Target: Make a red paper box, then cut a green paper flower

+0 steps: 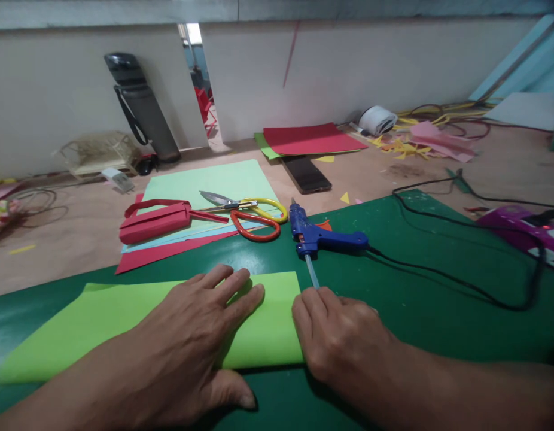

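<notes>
A folded sheet of bright green paper lies on the dark green mat in front of me. My left hand rests flat on it, fingers stretched out, thumb over the near fold. At the paper's right edge my right hand is closed on the sheet, its fingers curled under and partly hidden. Just beyond that hand lies a blue glue gun with a clear glue stick poking out of its back. Scissors with one yellow and one red handle lie farther left, beside a small folded red paper piece.
Pale green paper lies on other sheets at the mat's far edge. Behind are a phone, red paper, a dark bottle and a white roll. The glue gun's black cord loops right towards a purple power strip.
</notes>
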{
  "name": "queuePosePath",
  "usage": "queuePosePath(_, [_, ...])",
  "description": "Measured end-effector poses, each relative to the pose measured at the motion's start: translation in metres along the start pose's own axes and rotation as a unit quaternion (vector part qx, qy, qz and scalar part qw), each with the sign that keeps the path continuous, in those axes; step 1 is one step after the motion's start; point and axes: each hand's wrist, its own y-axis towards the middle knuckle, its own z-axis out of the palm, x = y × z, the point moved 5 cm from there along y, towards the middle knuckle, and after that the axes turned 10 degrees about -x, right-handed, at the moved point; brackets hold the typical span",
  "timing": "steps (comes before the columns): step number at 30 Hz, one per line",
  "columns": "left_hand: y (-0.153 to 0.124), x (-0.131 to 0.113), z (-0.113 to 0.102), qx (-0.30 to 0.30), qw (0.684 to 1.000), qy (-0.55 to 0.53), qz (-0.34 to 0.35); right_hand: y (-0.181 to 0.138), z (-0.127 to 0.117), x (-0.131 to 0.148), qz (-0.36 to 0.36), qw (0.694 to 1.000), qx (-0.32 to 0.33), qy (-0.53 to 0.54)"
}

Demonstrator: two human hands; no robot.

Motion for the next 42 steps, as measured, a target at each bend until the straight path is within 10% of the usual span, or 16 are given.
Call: queuePosePath(42, [0.0016, -0.0007, -0.0022, 0.017, 1.0, 0.012, -0.02, 0.0003, -0.0002, -0.0037, 0.029, 0.999, -0.009, 0.027])
